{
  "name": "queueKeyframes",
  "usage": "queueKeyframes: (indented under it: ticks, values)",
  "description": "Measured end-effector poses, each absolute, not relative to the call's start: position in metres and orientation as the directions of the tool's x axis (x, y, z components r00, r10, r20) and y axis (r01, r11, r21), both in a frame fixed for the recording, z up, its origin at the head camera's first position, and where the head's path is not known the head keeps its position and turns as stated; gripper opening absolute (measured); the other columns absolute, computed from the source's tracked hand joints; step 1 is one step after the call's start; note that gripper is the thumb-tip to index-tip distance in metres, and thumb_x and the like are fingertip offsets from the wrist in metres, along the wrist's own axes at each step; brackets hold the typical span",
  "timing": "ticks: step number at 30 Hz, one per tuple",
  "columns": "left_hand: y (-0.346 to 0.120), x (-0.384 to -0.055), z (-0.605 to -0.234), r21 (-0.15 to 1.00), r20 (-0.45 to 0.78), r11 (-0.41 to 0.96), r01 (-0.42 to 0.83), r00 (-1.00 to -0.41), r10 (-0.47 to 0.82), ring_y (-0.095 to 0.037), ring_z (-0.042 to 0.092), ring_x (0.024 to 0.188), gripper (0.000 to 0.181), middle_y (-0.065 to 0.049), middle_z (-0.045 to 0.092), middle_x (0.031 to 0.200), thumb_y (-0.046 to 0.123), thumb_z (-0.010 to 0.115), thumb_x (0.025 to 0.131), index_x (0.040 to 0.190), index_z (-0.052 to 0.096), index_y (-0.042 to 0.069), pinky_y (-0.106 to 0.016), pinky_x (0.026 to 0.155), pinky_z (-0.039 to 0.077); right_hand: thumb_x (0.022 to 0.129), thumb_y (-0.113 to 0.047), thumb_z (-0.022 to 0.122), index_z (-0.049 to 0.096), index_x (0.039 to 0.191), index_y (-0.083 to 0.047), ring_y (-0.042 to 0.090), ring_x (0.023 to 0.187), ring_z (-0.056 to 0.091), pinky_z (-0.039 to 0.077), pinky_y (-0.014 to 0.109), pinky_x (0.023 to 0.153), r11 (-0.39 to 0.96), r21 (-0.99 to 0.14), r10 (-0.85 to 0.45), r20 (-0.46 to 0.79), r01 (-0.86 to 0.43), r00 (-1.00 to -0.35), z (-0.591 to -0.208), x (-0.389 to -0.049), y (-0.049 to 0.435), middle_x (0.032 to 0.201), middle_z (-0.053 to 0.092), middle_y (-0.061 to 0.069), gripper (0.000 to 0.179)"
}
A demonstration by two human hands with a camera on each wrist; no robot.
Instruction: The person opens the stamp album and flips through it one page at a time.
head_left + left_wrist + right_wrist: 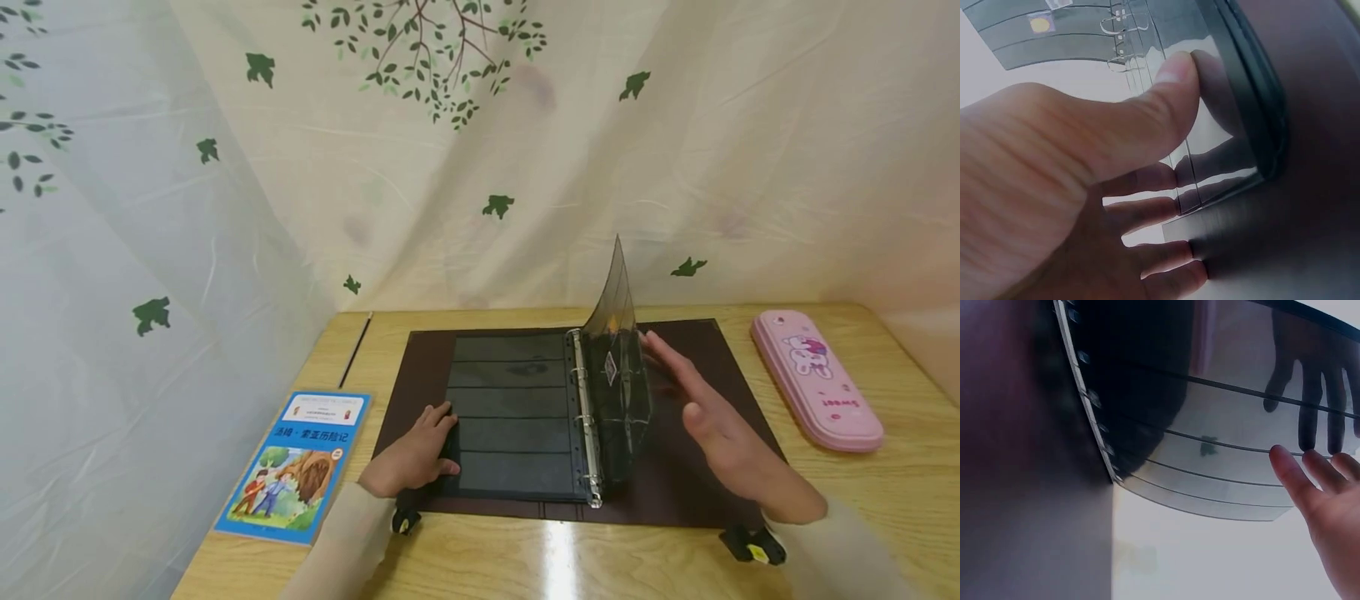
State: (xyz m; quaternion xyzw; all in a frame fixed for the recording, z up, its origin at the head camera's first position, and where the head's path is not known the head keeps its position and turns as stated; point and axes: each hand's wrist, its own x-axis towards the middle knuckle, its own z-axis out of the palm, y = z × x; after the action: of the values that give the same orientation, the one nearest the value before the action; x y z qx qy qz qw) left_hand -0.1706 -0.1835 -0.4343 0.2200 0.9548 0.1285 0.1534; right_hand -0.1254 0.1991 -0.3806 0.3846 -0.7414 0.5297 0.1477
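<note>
An album with ring-bound sleeve pages lies open on the table, its dark brown cover spread flat. My left hand rests on the left edge of the black pocketed pages, the thumb lying over the sleeve in the left wrist view. Beside the metal rings, a bundle of clear and dark pages stands raised and curved. My right hand is to the right of it, fingers extended; whether the fingertips touch the sheet cannot be told. Small diamond-shaped and orange items show in the pages.
A blue storybook lies left of the album, with a pencil behind it. At the right stands a pink pencil case. A leaf-patterned curtain hangs behind the wooden table.
</note>
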Motion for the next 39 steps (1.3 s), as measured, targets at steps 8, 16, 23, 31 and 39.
queueKeyframes:
  ticks: [8, 16, 23, 31, 39]
  values:
    - [-0.200, -0.176, -0.431, 0.417, -0.135, 0.821, 0.390, -0.867, 0.480, -0.038, 0.030, 0.134, 0.060, -0.021, 0.029, 0.148, 0.024, 0.064, 0.092, 0.140, 0.040, -0.003, -0.049, 0.102, 0.033, 0.103, -0.012, 0.037, 0.021, 0.151, -0.007, 0.024, 0.139, 0.023, 0.023, 0.018, 0.104, 0.201, -0.729, -0.560, 0.463, -0.654, -0.687, -0.405, -0.123, 0.180, 0.154, 0.022, 0.011, 0.051]
    - [-0.203, -0.183, -0.409, 0.547, 0.079, 0.747, 0.377, -0.912, 0.403, -0.036, 0.031, 0.134, 0.052, -0.022, 0.031, 0.147, 0.028, 0.044, 0.102, 0.145, 0.034, 0.001, -0.053, 0.104, 0.028, 0.101, -0.030, 0.046, 0.041, 0.145, -0.025, 0.022, 0.140, 0.019, 0.026, 0.058, 0.101, 0.450, -0.753, -0.625, 0.119, -0.481, -0.771, -0.426, -0.121, 0.166, 0.153, 0.025, -0.006, 0.044]
    - [-0.187, -0.181, -0.412, 0.525, -0.027, 0.770, 0.363, -0.897, 0.441, -0.044, 0.015, 0.138, 0.063, -0.019, 0.016, 0.153, 0.045, 0.041, 0.100, 0.151, 0.026, 0.011, -0.067, 0.101, 0.018, 0.101, -0.036, 0.045, 0.046, 0.141, -0.008, 0.030, 0.141, 0.014, 0.018, 0.064, 0.102, 0.522, -0.699, -0.653, 0.042, -0.490, -0.756, -0.431, -0.122, 0.153, 0.151, 0.030, 0.004, 0.049]
    - [-0.164, -0.169, -0.434, 0.335, -0.260, 0.885, 0.324, -0.871, 0.417, -0.054, 0.008, 0.134, 0.077, -0.021, 0.012, 0.154, 0.055, 0.055, 0.089, 0.152, 0.026, 0.020, -0.074, 0.093, 0.019, 0.098, -0.013, 0.053, 0.048, 0.139, -0.004, 0.033, 0.140, 0.018, 0.020, 0.066, 0.100, 0.567, -0.608, -0.671, 0.050, -0.555, -0.740, -0.431, -0.123, 0.150, 0.150, 0.032, 0.009, 0.042]
    - [-0.155, -0.165, -0.435, 0.234, -0.273, 0.917, 0.324, -0.883, 0.382, -0.056, 0.010, 0.133, 0.080, -0.021, 0.014, 0.153, 0.052, 0.059, 0.086, 0.151, 0.027, 0.019, -0.075, 0.089, 0.025, 0.093, -0.018, 0.062, 0.030, 0.148, -0.006, 0.041, 0.136, 0.020, 0.032, 0.058, 0.098, 0.605, -0.663, -0.569, 0.028, -0.441, -0.822, -0.435, -0.133, 0.165, 0.154, 0.018, 0.016, 0.065]
